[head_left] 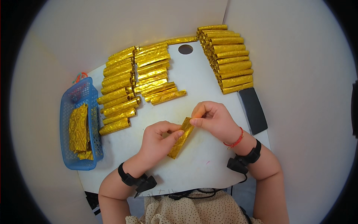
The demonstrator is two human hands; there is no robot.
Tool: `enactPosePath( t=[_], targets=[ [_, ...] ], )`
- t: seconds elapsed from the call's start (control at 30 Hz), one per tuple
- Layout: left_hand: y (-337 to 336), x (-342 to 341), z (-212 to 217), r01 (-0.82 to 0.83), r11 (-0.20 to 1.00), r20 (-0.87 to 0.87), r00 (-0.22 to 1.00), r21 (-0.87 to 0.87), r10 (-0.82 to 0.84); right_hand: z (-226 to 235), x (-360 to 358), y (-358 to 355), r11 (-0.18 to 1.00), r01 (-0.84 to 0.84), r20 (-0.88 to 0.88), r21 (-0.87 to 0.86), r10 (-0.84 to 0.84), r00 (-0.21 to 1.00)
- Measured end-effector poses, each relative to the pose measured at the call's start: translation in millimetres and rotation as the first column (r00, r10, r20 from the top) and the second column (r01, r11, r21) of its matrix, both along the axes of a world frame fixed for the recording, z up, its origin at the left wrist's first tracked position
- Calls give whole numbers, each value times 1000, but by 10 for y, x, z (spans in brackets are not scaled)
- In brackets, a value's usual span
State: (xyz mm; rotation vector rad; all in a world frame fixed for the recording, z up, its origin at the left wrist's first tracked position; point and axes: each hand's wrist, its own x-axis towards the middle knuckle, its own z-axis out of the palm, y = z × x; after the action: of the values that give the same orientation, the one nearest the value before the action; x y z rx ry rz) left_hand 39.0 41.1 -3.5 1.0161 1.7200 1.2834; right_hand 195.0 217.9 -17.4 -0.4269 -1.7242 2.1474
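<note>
Between my hands, over the near middle of the white table, is a narrow folded strip of gold foil paper, slanting up to the right. My left hand pinches it along its left edge, thumb on top. At its upper end, the thumb and fingertips of my right hand close on the corner. Beyond my hands lie rows of gold paper rolls, with another group of gold paper pieces beside them. A stacked pile of gold rolls stands at the far right.
A blue plastic basket at the left holds flat gold paper sheets. A dark phone lies near the right edge. The white tabletop has a round hole at the back. Pale walls enclose the table's back and sides.
</note>
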Motion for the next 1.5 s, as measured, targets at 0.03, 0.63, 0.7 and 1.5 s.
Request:
enactPosePath(
  t=[0.03,0.63,0.7,1.5],
  targets=[
    [1,-5,-4,1,1000,1,1000,-2,-1,0,3,4,1000,1,1,-2,-1,1000],
    [9,-12,-17,87,985,216,975,-146,-54,31,-31,-14,996,-72,150,-57,80,985],
    [16,-21,-53,132,986,239,966,-104,-104,58,-43,-43,724,36,37,689,-84,996],
    [75,79,-120,-225,963,345,925,151,162,-66,-115,-285,987,-26,185,160,-4,983]
  ],
)
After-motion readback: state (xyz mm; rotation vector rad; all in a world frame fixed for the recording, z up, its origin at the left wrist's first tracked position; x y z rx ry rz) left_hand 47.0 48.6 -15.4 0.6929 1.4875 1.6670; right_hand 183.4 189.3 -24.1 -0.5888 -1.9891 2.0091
